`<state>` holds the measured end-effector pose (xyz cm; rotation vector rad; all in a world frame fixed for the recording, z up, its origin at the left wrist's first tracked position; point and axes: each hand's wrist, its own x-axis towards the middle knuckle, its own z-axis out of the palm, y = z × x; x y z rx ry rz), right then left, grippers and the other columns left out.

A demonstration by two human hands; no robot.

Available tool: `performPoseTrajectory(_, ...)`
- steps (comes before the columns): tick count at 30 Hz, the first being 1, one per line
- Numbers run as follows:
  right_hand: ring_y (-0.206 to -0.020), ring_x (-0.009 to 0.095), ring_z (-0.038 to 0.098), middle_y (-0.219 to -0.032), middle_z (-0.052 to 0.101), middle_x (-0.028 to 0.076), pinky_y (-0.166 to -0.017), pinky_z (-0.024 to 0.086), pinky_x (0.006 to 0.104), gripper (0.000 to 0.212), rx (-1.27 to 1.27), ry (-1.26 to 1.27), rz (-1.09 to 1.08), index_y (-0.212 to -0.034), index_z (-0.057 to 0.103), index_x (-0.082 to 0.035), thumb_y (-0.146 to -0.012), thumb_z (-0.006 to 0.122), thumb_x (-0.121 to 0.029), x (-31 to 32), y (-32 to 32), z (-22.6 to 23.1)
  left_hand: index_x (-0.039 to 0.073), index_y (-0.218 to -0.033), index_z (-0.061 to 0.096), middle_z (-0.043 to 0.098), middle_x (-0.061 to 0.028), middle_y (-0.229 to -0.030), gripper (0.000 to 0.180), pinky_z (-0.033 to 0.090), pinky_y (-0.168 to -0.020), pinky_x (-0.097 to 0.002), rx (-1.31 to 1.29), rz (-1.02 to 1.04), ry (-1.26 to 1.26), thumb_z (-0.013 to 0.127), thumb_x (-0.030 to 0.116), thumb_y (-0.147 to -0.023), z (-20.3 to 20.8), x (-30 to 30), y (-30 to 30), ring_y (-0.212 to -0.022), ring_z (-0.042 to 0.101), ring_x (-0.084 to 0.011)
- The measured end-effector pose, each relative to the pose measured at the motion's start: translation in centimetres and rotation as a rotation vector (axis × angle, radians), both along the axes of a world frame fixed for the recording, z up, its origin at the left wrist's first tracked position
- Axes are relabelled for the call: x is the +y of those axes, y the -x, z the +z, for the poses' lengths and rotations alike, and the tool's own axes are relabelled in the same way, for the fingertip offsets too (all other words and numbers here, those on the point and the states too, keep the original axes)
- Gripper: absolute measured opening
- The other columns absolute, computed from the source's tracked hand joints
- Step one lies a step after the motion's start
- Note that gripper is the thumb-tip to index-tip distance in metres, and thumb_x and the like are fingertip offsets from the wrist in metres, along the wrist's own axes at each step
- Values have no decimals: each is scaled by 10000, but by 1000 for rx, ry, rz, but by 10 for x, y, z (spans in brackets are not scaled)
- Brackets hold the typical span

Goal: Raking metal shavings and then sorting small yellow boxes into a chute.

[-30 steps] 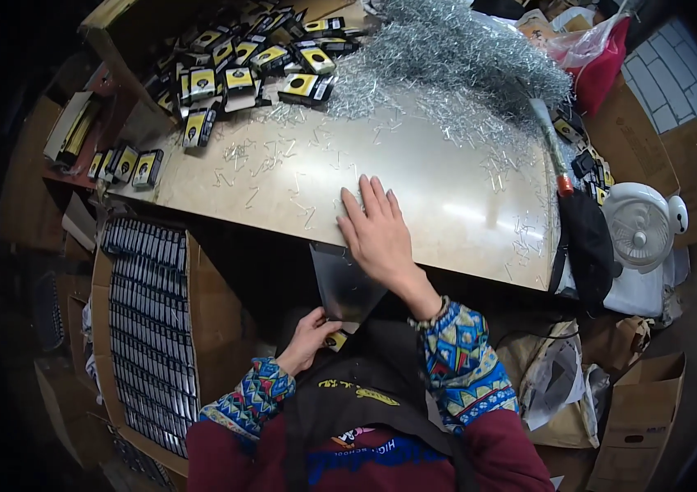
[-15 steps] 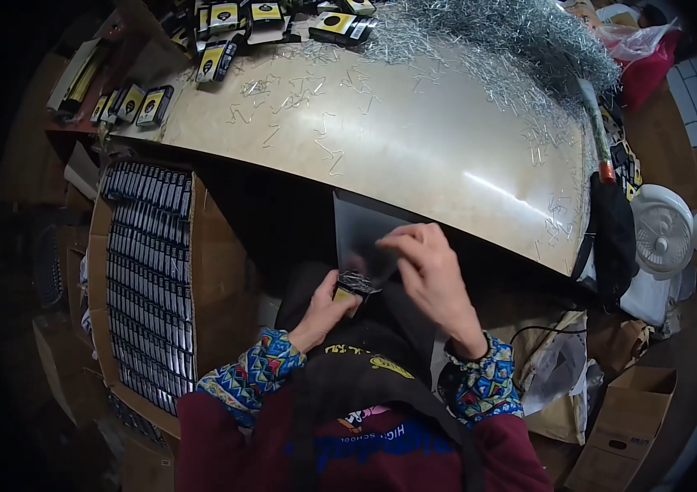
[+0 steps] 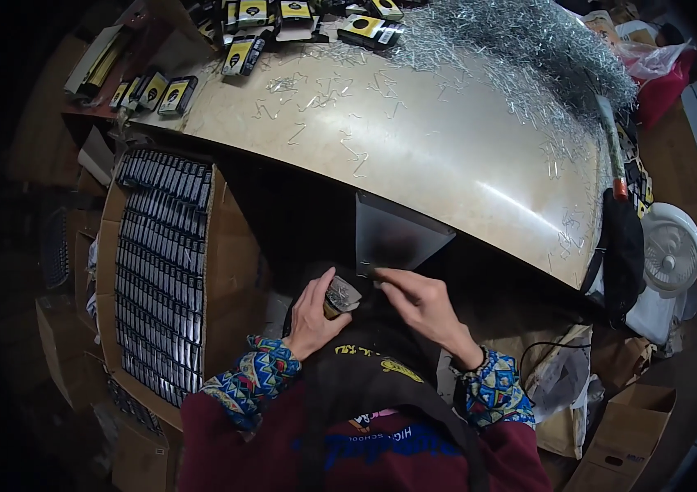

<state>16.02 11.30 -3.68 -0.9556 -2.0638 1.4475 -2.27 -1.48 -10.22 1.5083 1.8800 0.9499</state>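
Observation:
My left hand (image 3: 312,321) is wrapped round a small black and yellow carton (image 3: 332,308). The carton's flap is up, and thin bent metal wire pieces (image 3: 342,293) fill its open top. To the right of it, my right hand (image 3: 425,307) is closed, thumb and fingertips together by the lower tip of a grey metal plate (image 3: 402,238). Whatever the fingertips pinch, if anything, is too small to make out. The plate slopes down from under the table's front edge.
Loose wire pieces lie scattered on the table (image 3: 439,156), with a large heap (image 3: 529,57) at the back right. Cartons (image 3: 371,31) crowd its far edge. At left, a cardboard box (image 3: 230,271) holds rows of packed cartons. A white fan (image 3: 668,250) stands at right.
My right hand has come down from above the carton to the plate's lower tip. My left hand has turned the carton and drawn it away to the left. The whole view has shifted slightly.

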Motion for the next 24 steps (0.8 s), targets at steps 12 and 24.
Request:
performPoseTrajectory(12, -788, 239, 629, -865, 675, 117, -681, 503, 309, 135, 82, -198, -7, -906, 676, 20, -788, 727, -20, 15, 13, 10, 48, -1418, 352, 572, -181, -1142, 876, 507, -862, -370, -310, 79, -235, 805, 108, -671, 29, 58, -12, -1004, 619, -311)
performPoseTrajectory(24, -984, 289, 612, -1096, 603, 164, -837, 516, 349, 454, 154, -531, -327, -1132, 641, 2, -714, 808, -61, 3, 19, 12, 55, -1414, 349, 535, -230, -1265, 843, 506, -904, -397, -274, 23, -174, 795, 137, -703, 50, 73, -14, -1122, 582, -387)
